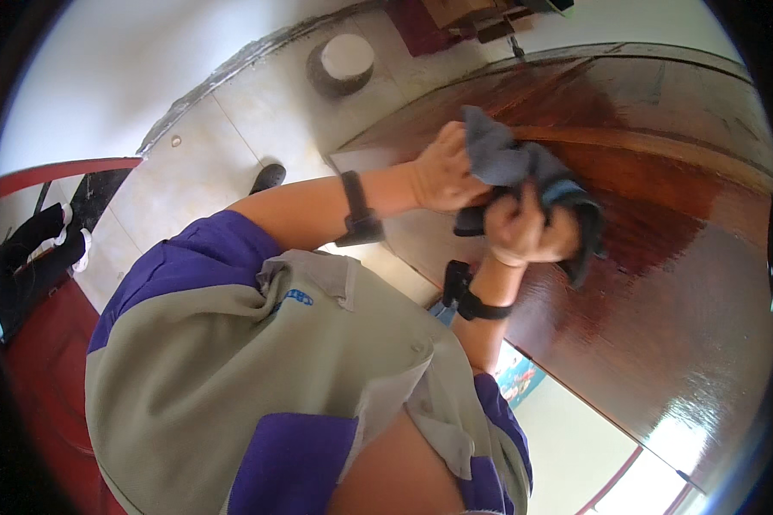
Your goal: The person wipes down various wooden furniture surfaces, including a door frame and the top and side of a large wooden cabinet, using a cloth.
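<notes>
Both my hands grip a crumpled dark grey cloth (pixel 524 167) with a light blue patch near its edge. My left hand (pixel 447 167) has its fingers closed around the cloth's left side. Bunched against the lower part is my right hand (pixel 528 227), its fingers curled and a little blurred. The cloth is held over a glossy reddish-brown wooden surface (pixel 644 266); I cannot tell whether it touches the wood. Each wrist wears a black strap with a small black block.
A raised wooden ledge (pixel 644 150) crosses the brown surface. On the tiled floor (pixel 206 172) stand a round white-topped object (pixel 348 56) and a dark shoe (pixel 268 178). Boxes (pixel 459 13) sit at the far wall. A red panel (pixel 51 386) is at lower left.
</notes>
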`<action>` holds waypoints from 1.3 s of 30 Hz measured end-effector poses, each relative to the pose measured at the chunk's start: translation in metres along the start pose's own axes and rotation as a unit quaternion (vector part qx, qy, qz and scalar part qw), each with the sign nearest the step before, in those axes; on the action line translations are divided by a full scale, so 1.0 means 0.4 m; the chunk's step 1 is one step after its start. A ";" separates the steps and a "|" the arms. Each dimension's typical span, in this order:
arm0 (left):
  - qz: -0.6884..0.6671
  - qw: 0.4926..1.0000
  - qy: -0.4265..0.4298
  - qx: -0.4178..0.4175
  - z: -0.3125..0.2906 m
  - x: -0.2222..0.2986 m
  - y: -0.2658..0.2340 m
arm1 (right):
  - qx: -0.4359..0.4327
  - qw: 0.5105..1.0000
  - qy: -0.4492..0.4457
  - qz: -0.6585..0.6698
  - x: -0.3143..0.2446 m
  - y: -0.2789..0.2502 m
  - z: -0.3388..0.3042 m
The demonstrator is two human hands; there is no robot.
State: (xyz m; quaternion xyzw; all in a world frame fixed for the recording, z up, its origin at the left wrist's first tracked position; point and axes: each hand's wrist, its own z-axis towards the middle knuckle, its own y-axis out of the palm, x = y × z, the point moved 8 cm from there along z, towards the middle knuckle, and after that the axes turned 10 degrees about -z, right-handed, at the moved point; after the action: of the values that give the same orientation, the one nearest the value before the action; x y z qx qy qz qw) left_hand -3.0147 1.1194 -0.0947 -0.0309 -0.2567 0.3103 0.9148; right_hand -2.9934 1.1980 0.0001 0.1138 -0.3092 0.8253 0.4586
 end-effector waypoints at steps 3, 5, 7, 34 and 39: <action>-0.038 0.996 -0.075 -0.034 -0.123 -0.081 0.012 | -0.050 0.996 -0.043 0.058 -0.087 0.081 -0.099; -0.101 0.974 -0.172 -0.108 -0.181 -0.131 0.024 | -0.108 0.989 -0.059 0.084 -0.142 0.140 -0.155; -0.097 0.964 -0.225 -0.107 -0.252 -0.185 0.035 | -0.180 0.968 -0.013 0.176 -0.186 0.214 -0.209; -0.237 0.918 -0.235 -0.214 -0.108 -0.141 0.028 | -0.151 0.950 0.190 0.198 -0.130 0.151 -0.194; -0.234 0.876 -0.327 -0.267 -0.284 -0.275 0.037 | -0.174 0.971 0.102 0.126 -0.261 0.211 -0.185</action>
State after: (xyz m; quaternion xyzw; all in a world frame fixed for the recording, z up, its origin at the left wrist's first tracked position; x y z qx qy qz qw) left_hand -3.0416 1.0787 -0.2460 -0.1101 -0.6137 -0.0006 0.7818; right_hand -2.9983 1.1393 -0.1413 -0.0921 -0.4117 0.8172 0.3928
